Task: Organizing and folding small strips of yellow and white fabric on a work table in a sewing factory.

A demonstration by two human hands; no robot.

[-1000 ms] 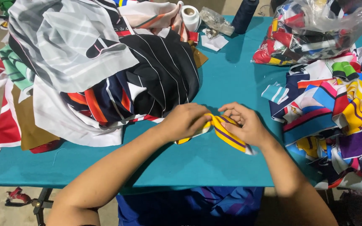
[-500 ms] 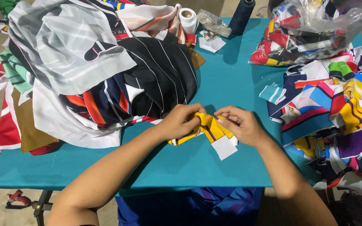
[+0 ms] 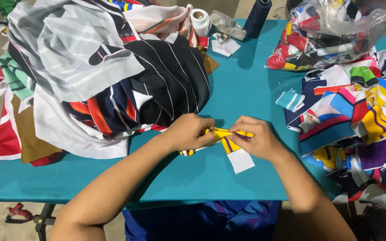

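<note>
A small yellow, purple and white striped fabric piece [image 3: 225, 142] is held between both hands over the teal table [image 3: 211, 178]. My left hand [image 3: 188, 132] pinches its left end; my right hand [image 3: 255, 140] pinches its right end. A white flap of the piece [image 3: 241, 160] hangs out below my right hand and rests on the table. Part of the piece is hidden under my fingers.
A big heap of garments [image 3: 103, 76] fills the table's left half. Several colourful fabric pieces [image 3: 358, 120] are piled at the right, behind them a clear plastic bag of pieces [image 3: 331, 31]. At the back stand a white tape roll [image 3: 199, 18] and a dark thread cone [image 3: 258, 15].
The hands have drawn closer together and bunched the striped piece. Its white flap, hidden a second ago, now lies out below my right hand.
</note>
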